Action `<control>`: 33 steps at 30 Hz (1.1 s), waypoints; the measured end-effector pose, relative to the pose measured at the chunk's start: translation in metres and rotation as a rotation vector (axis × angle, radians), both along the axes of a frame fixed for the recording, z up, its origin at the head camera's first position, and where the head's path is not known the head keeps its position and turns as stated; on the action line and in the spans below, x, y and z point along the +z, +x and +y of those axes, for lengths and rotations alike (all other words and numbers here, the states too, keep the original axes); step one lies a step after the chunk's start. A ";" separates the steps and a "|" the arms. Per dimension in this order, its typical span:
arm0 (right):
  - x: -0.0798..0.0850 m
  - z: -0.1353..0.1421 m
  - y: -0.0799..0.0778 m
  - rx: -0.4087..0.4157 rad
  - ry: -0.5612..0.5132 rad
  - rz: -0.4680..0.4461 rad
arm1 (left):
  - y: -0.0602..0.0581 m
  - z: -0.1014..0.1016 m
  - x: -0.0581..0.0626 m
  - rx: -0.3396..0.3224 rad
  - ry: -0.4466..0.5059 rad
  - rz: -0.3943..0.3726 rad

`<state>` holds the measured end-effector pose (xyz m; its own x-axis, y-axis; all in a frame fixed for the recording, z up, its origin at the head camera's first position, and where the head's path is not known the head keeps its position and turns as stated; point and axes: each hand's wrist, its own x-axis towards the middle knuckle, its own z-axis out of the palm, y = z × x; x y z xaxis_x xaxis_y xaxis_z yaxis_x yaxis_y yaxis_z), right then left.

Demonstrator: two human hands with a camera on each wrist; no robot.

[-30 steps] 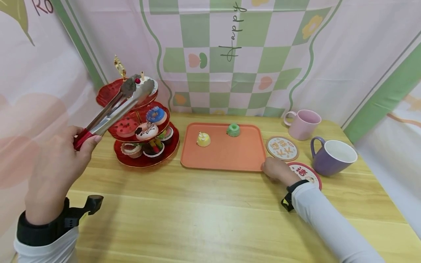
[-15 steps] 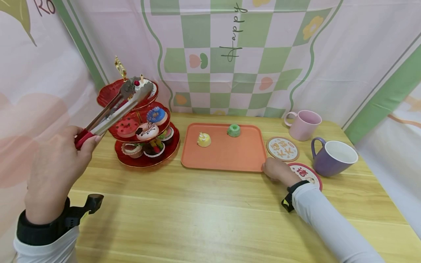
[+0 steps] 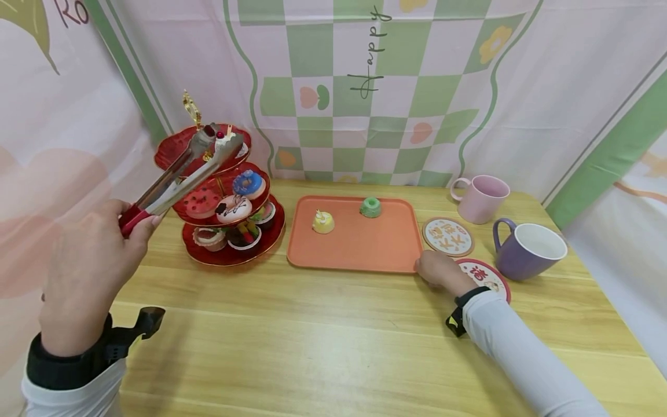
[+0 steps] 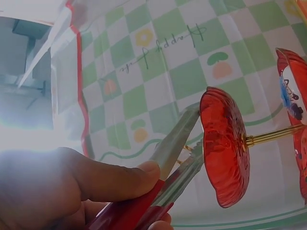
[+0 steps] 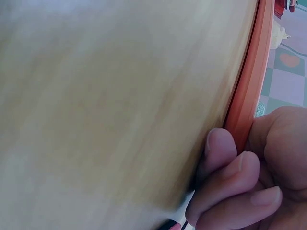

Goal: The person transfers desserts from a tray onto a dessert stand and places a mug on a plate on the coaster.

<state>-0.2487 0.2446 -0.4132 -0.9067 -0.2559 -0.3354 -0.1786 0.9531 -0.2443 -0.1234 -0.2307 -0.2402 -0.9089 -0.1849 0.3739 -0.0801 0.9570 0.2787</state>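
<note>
My left hand (image 3: 96,260) grips metal tongs (image 3: 179,188) by their red handles. The tong tips reach over the top tier of a red three-tier cake stand (image 3: 169,147), beside a small white cake (image 3: 226,140) with a red cherry. Whether they touch it, I cannot tell. In the left wrist view the tongs (image 4: 180,136) lean towards the top red plate (image 4: 223,148), and the cake is hidden. My right hand (image 3: 440,269) holds the near right corner of an orange tray (image 3: 354,252); in the right wrist view its fingers (image 5: 228,175) curl at the tray's edge (image 5: 247,91).
On the tray are a yellow cake (image 3: 323,222) and a green ring-shaped cake (image 3: 370,207). Several cakes fill the stand's lower tiers. At right stand a pink mug (image 3: 482,200), a purple mug (image 3: 526,255), an orange-lettered coaster (image 3: 448,236) and a red-rimmed coaster (image 3: 487,275).
The tong tips have turned slightly and spread a little. The cherry and stick on the white cake sit slightly lower and farther right. My right hand and the tray stay in place.
</note>
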 end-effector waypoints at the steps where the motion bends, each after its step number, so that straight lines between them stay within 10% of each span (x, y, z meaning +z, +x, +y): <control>1: 0.000 0.000 0.000 -0.002 -0.003 0.000 | 0.000 0.001 0.000 0.000 -0.001 -0.003; 14: -0.003 0.001 -0.001 0.024 0.018 0.024 | 0.002 0.001 -0.004 -0.003 0.005 0.015; 25: -0.003 0.001 -0.001 0.046 0.016 0.028 | 0.000 0.018 -0.016 -0.196 -0.009 0.290; 33: -0.003 0.001 -0.002 0.074 0.043 0.026 | -0.008 0.034 -0.029 -0.245 0.026 0.170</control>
